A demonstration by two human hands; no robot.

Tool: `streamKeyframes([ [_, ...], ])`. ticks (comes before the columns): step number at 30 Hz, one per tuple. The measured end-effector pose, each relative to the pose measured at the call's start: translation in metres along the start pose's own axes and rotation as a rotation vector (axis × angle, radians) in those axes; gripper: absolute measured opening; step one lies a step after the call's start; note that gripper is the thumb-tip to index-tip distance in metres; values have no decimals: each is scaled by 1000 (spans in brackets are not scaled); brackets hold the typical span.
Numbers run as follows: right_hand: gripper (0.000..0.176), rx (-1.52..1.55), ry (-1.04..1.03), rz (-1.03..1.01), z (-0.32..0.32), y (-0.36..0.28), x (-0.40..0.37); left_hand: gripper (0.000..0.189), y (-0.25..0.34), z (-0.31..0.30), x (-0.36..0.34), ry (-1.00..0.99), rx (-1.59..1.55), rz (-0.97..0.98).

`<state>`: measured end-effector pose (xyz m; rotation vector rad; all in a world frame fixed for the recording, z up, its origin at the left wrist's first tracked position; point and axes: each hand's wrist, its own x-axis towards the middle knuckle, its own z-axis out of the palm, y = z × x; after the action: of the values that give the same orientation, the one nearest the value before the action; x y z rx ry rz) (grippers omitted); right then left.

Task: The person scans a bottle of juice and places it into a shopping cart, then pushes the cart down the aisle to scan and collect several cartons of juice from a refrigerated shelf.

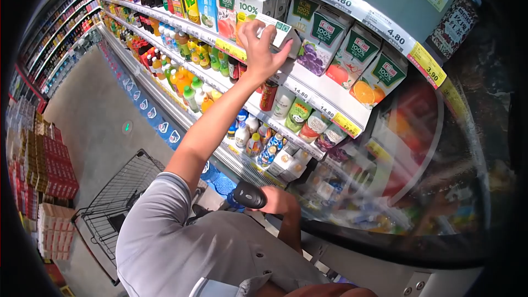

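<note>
My left hand [261, 55] reaches up to the shelf of juice cartons, its fingers curled over a white carton [283, 31] that tilts out of the row. The thumb lies along that carton's lower side, and the hand covers much of it. Just left stands a carton marked 100% [256, 6]. To the right are a grape juice carton [320, 41], a tomato-coloured fruit carton [353, 58] and an orange juice carton [379, 80]. Low by my body, my right hand [279, 201] is closed around a black handheld barcode scanner [249, 194]. Its grip is partly hidden.
Price strips [322, 104] edge the shelves, with bottles and cans on lower tiers. A curved clear side panel [407, 154] closes the cooler's right end. A wire shopping cart [118, 203] stands to the left on the grey floor. Stacked red boxes [58, 165] line the far left.
</note>
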<state>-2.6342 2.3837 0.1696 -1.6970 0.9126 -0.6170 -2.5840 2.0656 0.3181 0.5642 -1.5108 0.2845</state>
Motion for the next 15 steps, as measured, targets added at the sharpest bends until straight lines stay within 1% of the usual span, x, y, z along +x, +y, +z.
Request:
streamKeyframes([
  [2,30,25,-6,3,3,-1,-1,62,0,2,-3,18,-294,-202],
  [3,31,34,25,5,4,0,-2,69,0,1,-5,33,-238,-195],
  [4,33,38,57,4,4,0,-2,69,1,0,-6,41,-235,-191],
  [6,35,26,55,16,1,-3,-3,74,14,-8,-5,-43,-143,-317],
  [8,37,14,54,32,2,-8,-8,76,15,-8,-6,-39,-107,-295],
  [10,41,-144,164,153,5,-11,-12,75,14,-12,0,-40,-129,-297],
  [11,45,-128,202,114,5,-7,-12,68,13,-14,6,-8,-198,-324],
  [12,45,-138,200,102,4,-6,-11,68,11,-19,15,3,-194,-313],
  [14,46,-141,248,200,5,-5,-10,58,5,-30,27,14,-222,-215],
  [15,45,-140,270,183,6,1,-11,50,10,-41,32,52,-214,-234],
])
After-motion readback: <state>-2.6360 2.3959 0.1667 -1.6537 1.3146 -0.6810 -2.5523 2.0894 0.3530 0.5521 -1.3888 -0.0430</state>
